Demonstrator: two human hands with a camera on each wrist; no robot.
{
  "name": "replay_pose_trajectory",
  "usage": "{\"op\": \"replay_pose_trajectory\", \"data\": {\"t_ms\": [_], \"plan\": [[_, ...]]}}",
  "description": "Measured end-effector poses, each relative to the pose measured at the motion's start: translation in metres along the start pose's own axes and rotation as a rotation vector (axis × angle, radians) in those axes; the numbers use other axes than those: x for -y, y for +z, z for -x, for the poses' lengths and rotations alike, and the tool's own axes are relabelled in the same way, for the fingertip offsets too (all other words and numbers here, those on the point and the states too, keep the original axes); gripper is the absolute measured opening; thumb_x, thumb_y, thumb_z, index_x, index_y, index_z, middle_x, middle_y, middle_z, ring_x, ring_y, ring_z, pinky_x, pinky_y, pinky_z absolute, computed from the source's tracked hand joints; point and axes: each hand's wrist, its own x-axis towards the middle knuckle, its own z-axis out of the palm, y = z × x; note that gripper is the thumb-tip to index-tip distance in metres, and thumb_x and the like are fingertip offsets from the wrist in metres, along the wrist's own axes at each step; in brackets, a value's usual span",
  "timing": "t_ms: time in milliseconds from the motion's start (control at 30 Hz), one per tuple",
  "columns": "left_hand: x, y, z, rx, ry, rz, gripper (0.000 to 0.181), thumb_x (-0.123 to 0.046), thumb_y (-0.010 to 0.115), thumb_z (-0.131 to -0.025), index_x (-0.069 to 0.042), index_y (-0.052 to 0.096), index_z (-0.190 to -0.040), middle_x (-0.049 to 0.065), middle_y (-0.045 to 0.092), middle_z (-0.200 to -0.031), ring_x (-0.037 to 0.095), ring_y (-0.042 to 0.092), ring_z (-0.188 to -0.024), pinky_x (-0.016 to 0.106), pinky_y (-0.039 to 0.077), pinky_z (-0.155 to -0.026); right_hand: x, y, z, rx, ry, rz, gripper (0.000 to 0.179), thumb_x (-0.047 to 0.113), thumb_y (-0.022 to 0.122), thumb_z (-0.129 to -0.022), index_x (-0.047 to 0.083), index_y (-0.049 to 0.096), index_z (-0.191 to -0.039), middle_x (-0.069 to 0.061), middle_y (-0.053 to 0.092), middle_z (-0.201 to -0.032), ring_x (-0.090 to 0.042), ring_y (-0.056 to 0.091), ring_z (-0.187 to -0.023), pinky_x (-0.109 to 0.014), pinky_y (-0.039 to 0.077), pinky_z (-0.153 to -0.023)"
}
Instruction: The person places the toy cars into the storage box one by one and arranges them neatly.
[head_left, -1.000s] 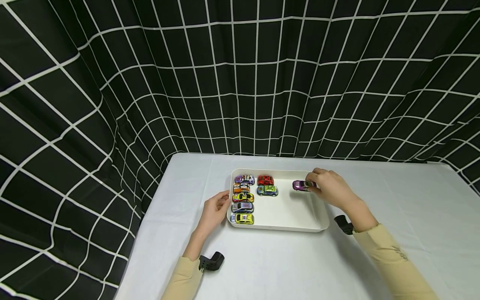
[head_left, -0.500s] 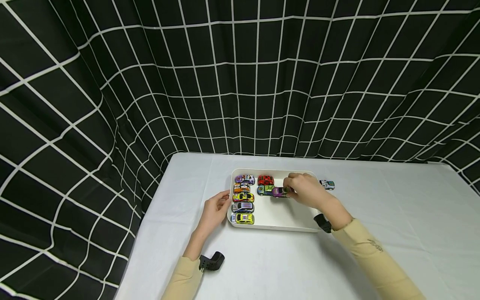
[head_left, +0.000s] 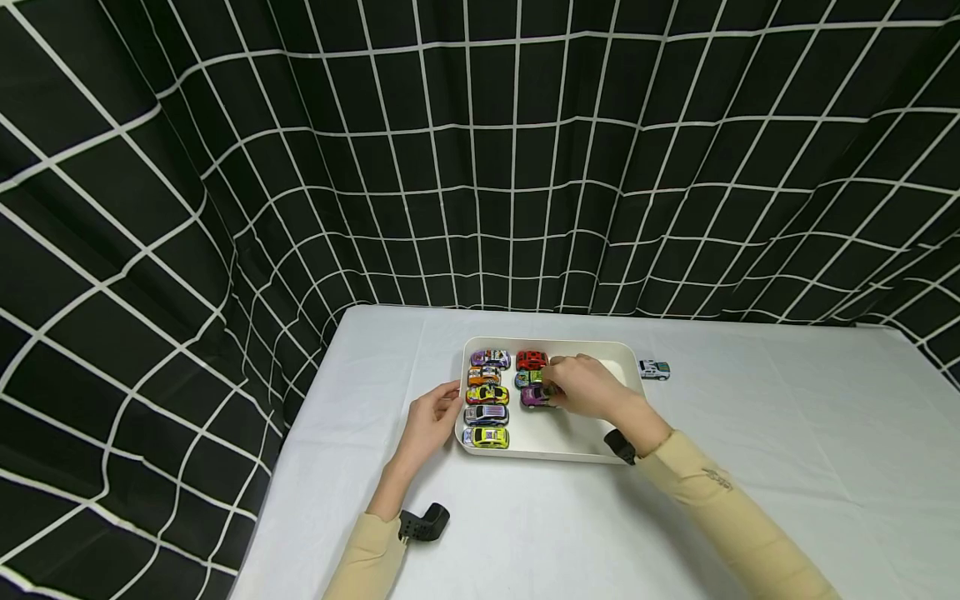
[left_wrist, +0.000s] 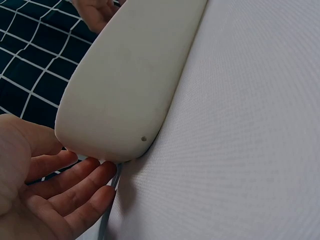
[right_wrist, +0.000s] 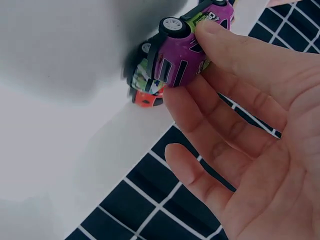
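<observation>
My right hand pinches a purple toy car between thumb and fingers, inside a white tray. In the right wrist view, the purple car is tilted, its wheels facing the upper left. A green-and-blue toy car is just behind it, partly covered by my fingers. Beyond that stands a red toy car. My left hand rests at the tray's left end; in the left wrist view, its relaxed fingers touch the tray's outer wall.
Several toy cars line the tray's left side, among them a yellow-green car and a silver striped car. A white patterned toy car lies on the white tablecloth right of the tray. A black gridded curtain hangs behind.
My right hand has carried the purple car leftward across the tray to the spot in front of the green-and-blue car. The white car at right has come into view. My left hand stays put.
</observation>
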Motion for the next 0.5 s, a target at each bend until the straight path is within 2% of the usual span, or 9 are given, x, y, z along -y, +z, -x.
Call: {"op": "replay_pose_trajectory", "data": {"t_ms": [500], "plan": [[-0.0010,-0.0005,0.0000,0.005,-0.009,-0.008,0.032,-0.004,0.056,-0.091,0.006,0.057,-0.121,0.017,0.064,-0.103,0.025,0.065,-0.090,0.023,0.054,-0.075,0.0036,0.0037,-0.0099,0.059,0.012,-0.025,0.017,0.009,0.079,-0.069,0.011,0.062,-0.072,0.001,0.061,-0.075,-0.009,0.049,-0.063,-0.037,0.047,-0.064]]}}
